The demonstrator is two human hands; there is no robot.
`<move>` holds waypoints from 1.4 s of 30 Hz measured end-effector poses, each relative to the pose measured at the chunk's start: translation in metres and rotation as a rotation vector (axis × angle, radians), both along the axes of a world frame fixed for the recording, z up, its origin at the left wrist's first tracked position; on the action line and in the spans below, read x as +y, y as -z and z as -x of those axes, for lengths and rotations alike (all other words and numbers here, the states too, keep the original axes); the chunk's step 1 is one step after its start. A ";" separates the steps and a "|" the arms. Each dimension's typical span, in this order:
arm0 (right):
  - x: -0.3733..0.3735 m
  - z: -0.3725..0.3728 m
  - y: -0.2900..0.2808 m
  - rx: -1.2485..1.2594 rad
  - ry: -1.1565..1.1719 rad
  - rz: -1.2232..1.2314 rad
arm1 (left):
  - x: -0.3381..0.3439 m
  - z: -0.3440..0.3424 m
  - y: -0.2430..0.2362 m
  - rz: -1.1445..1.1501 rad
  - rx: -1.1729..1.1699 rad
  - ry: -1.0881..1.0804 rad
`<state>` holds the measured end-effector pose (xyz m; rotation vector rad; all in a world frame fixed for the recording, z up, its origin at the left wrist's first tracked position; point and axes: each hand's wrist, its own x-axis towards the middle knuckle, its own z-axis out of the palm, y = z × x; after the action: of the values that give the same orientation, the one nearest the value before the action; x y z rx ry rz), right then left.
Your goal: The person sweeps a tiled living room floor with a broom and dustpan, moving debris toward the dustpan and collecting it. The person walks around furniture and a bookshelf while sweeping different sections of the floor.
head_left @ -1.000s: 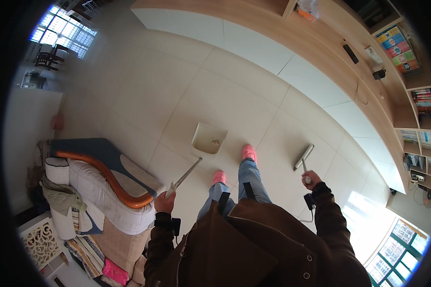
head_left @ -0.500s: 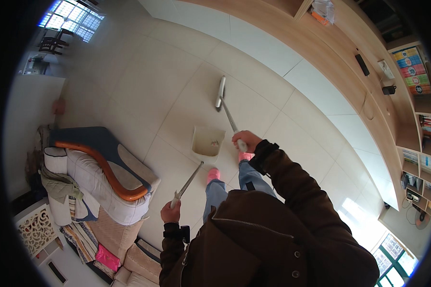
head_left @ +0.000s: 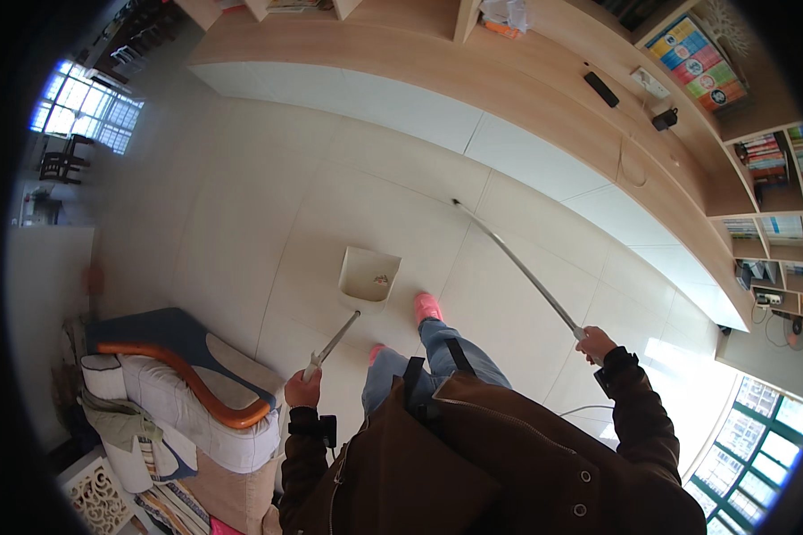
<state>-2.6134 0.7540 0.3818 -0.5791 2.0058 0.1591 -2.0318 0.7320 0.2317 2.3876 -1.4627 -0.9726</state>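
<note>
My left hand (head_left: 303, 390) is closed round the grey grip of a long-handled dustpan. The cream dustpan (head_left: 359, 292) rests on the tiled floor ahead of my feet, with a little debris (head_left: 381, 280) inside it. My right hand (head_left: 595, 344), out to the right, is wrapped round the top of a broom's metal pole (head_left: 526, 274). That pole slants forward and left to a dark end near the cabinet; the broom head is not clearly visible there. My pink shoes (head_left: 428, 308) stand between the two handles, just behind the pan.
A long wooden cabinet (head_left: 401, 53) with pale lower panels curves along the far and right side, with bookshelves (head_left: 763, 160) above. To the left stands a sofa (head_left: 178, 383) with a wooden armrest and covers. A bright window (head_left: 749, 437) is at the lower right.
My right hand has swung right and away from the pan, taking the broom's lower end right with it. The view has turned and shifted. The left hand keeps its hold on the dustpan handle.
</note>
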 end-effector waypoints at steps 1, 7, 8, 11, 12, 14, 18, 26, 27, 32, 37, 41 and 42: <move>0.012 0.012 -0.004 0.026 0.052 -0.051 | -0.008 0.003 -0.001 -0.013 -0.009 0.023; 0.055 0.072 0.027 -0.011 0.601 0.073 | -0.048 0.018 -0.012 -0.017 -0.019 0.107; 0.054 0.083 0.037 -0.067 0.700 0.105 | -0.052 0.019 -0.015 0.000 -0.003 0.109; 0.038 0.118 0.069 -0.075 0.959 0.176 | -0.066 0.021 -0.026 0.027 0.025 0.120; 0.027 0.130 0.081 -0.109 1.051 0.149 | -0.070 0.019 -0.028 0.035 0.020 0.130; 0.001 0.147 0.104 -0.084 0.952 0.203 | -0.080 0.020 -0.029 0.049 0.015 0.137; -0.065 0.133 0.148 -0.040 1.005 0.231 | -0.089 0.012 -0.026 0.048 0.047 0.102; -0.193 -0.072 0.178 -0.368 0.533 0.110 | -0.122 -0.015 -0.019 0.071 0.044 -0.004; -0.208 -0.102 0.178 -0.415 0.288 0.171 | -0.126 -0.022 -0.016 0.055 0.034 -0.020; -0.291 -0.230 0.183 -0.608 -0.237 0.313 | -0.135 -0.044 -0.007 0.033 0.021 -0.082; -0.398 -0.316 0.186 -0.717 -1.099 0.733 | -0.137 -0.056 -0.004 0.020 0.072 -0.174; -0.444 -0.323 0.158 -0.791 0.280 0.035 | -0.143 -0.063 0.000 -0.048 0.076 -0.218; -0.444 -0.319 0.148 -0.694 0.320 0.050 | -0.143 -0.066 0.000 -0.068 0.081 -0.221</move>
<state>-2.2939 0.3097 0.2341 -0.2782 1.3969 -0.2584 -1.9663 0.5886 0.2318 2.4604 -1.1267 -1.0644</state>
